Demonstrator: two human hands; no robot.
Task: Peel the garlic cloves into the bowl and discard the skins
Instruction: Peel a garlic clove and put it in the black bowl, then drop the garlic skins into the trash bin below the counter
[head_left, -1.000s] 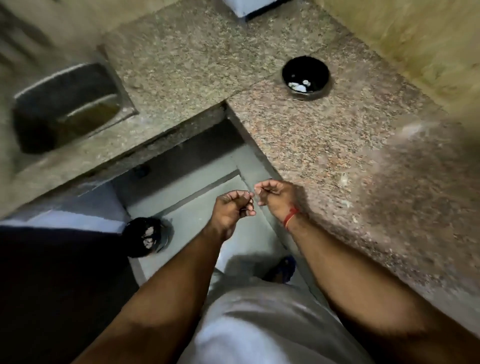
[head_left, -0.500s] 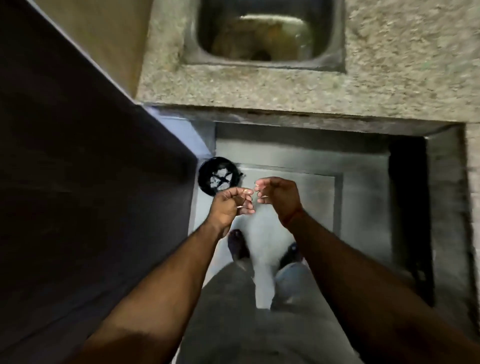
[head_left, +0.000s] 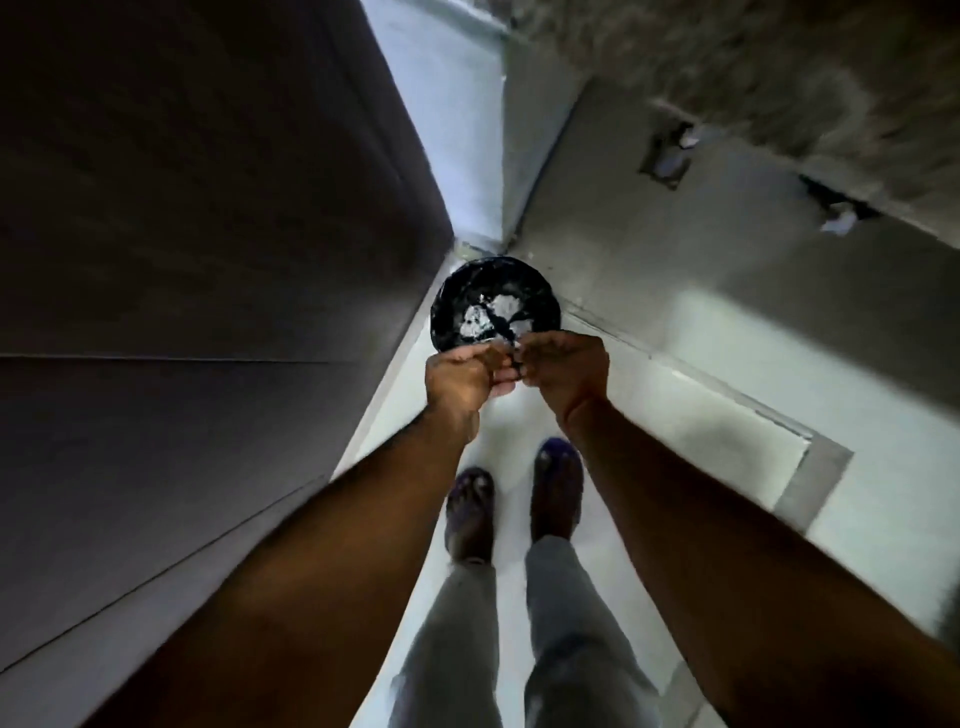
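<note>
Since half a second ago the view has swung left: the sink and granite counter that filled the top then are gone from the middle, the dark cabinet front now takes up the whole 9 o'clock side, and the black bin has come from the 10 o'clock side of the hands to directly at their 12 o'clock.

The left hand and right hand are held together over the floor, fingertips meeting at the centre. Both have their fingers curled inward as though pinching something small between them; whatever it is, a clove or a skin, is too small and blurred to make out, so what they grip cannot be told. The hands overlap the bin's near rim in the view.

The bin sits on the pale floor in the corner at the foot of the cabinet, lined in black, with whitish scraps lying inside it. At 6 o'clock of the hands are the person's two feet in dark sandals and grey trousers. At 1 to 2 o'clock a speckled stone counter edge runs across, blurred. The garlic bowl is out of view.
</note>
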